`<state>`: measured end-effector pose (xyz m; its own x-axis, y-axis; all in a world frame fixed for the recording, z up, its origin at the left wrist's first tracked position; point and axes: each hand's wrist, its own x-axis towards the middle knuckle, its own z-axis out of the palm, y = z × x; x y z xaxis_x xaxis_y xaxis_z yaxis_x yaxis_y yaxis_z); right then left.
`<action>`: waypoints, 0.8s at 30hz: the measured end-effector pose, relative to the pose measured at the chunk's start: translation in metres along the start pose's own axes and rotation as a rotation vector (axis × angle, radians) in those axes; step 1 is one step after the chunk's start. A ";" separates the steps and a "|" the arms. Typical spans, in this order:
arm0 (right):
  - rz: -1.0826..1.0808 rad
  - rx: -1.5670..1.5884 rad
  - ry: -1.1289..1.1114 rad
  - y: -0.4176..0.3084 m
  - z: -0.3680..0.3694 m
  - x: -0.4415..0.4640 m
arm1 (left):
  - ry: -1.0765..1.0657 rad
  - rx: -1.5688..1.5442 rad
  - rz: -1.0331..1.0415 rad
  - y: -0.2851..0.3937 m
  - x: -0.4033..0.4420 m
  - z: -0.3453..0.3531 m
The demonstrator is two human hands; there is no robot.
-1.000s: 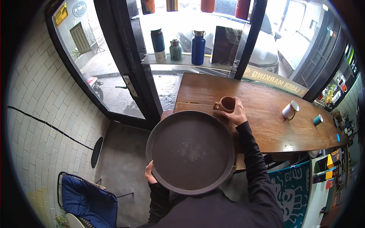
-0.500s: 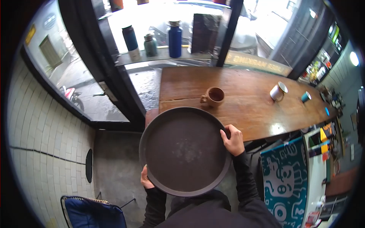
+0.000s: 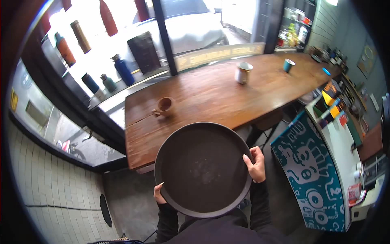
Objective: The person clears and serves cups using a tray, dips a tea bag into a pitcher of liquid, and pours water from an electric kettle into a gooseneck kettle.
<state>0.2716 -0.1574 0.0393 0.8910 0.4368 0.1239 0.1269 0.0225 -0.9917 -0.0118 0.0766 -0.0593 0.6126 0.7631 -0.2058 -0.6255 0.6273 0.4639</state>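
A round dark tray (image 3: 203,166) with nothing on it is held level in front of my body. My left hand (image 3: 159,193) grips its lower left rim, thumb on top. On the right rim my right hand (image 3: 255,164) is closed, its thumb over the edge and the other fingers partly hidden. Beyond the tray, a brown mug (image 3: 165,107) stands on the wooden table (image 3: 195,101), its handle to the left. Farther right on the table are a white mug (image 3: 243,73) and a small teal cup (image 3: 288,65).
Bottles, among them a blue bottle (image 3: 123,70), line the window shelves at the upper left. A counter with a teal patterned front (image 3: 308,171) stands at the right. A white brick wall (image 3: 53,199) and a dark-framed door are at the left.
My right hand has let go of the brown mug, which stays on the table, and has taken the tray's right rim. The view has swung right, with the tray still in front of me.
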 end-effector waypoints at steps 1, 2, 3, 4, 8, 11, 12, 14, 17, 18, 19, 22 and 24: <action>0.001 0.039 0.055 -0.006 -0.028 -0.008 | -0.012 0.063 -0.068 -0.025 0.010 0.004; 0.004 0.032 0.100 -0.001 -0.059 -0.017 | -0.021 0.128 -0.143 -0.049 0.014 0.013; -0.009 0.031 0.167 0.005 -0.093 -0.028 | -0.136 0.120 -0.254 -0.073 0.013 0.037; -0.024 0.030 0.234 0.009 -0.127 -0.040 | -0.155 0.125 -0.300 -0.101 0.013 0.046; 0.036 0.050 0.448 0.011 -0.251 -0.096 | -0.306 0.118 -0.416 -0.221 -0.008 0.111; 0.055 0.038 0.650 0.012 -0.331 -0.143 | -0.515 0.573 -0.216 -0.311 -0.027 0.136; 0.076 0.086 0.726 0.009 -0.354 -0.159 | -0.570 0.683 -0.184 -0.340 -0.034 0.145; 0.066 0.043 0.775 0.011 -0.374 -0.178 | -0.648 0.700 -0.150 -0.374 -0.047 0.157; 0.079 0.043 1.042 -0.003 -0.435 -0.248 | -0.797 0.748 -0.412 -0.450 -0.079 0.194; 0.096 0.004 1.065 0.003 -0.450 -0.269 | -0.862 0.773 -0.533 -0.481 -0.093 0.204; 0.111 -0.036 1.084 0.008 -0.463 -0.287 | -0.840 0.641 -0.736 -0.509 -0.098 0.209; 0.105 -0.076 1.285 0.018 -0.488 -0.330 | -0.842 0.436 -1.125 -0.573 -0.128 0.237; 0.121 -0.096 1.380 0.017 -0.508 -0.349 | -0.870 0.351 -1.296 -0.616 -0.159 0.258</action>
<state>0.1841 -0.7666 -0.0030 0.5968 -0.8019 0.0287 -0.0020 -0.0373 -0.9993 0.4010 -0.4713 -0.0901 0.7699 -0.6256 -0.1258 0.5737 0.5923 0.5657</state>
